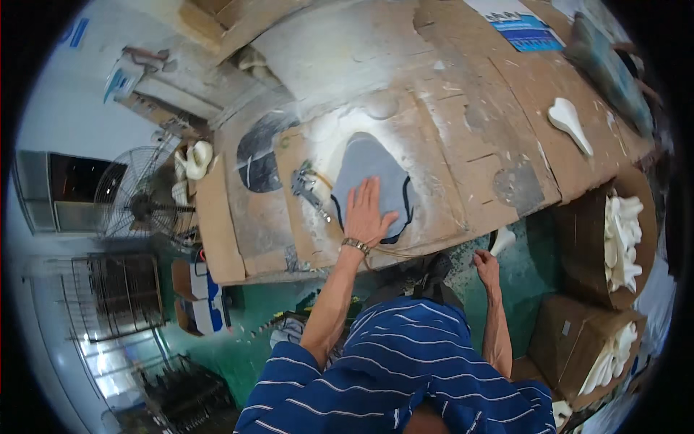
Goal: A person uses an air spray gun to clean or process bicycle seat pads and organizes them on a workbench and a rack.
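My left hand (367, 215) lies flat with fingers spread on a grey teardrop-shaped pad (370, 160), which has black straps along its edges and rests on the cardboard-covered bench. Left of the pad lies a metal hand tool (311, 192) with a thin yellowish hose. My right hand (488, 269) hangs past the bench's near edge with curled fingers. Right beside its knuckles shows a white saddle-shaped piece (503, 240); whether the fingers touch it I cannot tell, and the inside of that hand is hidden.
Another white saddle-shaped piece (571, 124) lies on the bench at right. Cardboard boxes (578, 235) filled with white pieces (623, 239) stand to my right. A large fan (141, 202) is at left. White powder covers the bench around the pad.
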`<action>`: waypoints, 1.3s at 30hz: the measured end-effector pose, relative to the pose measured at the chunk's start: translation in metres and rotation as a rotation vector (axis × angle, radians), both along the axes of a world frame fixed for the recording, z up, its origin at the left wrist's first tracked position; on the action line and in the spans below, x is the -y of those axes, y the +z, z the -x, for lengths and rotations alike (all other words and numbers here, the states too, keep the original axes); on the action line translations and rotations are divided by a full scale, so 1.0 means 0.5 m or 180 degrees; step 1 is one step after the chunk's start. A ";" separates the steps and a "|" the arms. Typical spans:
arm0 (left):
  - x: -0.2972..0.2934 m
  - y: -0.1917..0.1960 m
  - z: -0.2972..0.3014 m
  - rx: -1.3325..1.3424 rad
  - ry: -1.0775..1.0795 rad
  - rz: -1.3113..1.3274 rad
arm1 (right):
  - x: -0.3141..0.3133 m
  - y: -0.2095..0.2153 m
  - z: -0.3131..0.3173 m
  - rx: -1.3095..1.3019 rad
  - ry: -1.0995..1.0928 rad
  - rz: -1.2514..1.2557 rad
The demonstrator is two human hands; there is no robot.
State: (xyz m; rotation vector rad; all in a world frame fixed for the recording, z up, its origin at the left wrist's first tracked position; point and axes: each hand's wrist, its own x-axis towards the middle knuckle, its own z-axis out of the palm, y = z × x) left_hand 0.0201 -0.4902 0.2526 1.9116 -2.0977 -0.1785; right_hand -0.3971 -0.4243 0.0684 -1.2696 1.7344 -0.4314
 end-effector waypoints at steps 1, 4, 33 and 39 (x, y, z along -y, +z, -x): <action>0.001 0.000 -0.005 0.0017 0.0114 -0.0127 | 0.022 0.021 -0.027 0.0301 0.0052 0.0118; 0.001 0.006 -0.015 -0.0696 0.0136 -0.0192 | 0.065 0.099 -0.108 0.0458 0.0509 0.0306; -0.788 -0.079 -0.545 -0.3858 0.3374 0.0619 | 0.195 0.124 -1.205 -0.1668 0.3048 0.1645; -0.731 -0.063 -0.575 -0.3867 0.2838 0.0775 | 0.209 0.180 -1.249 -0.1596 0.2956 0.1303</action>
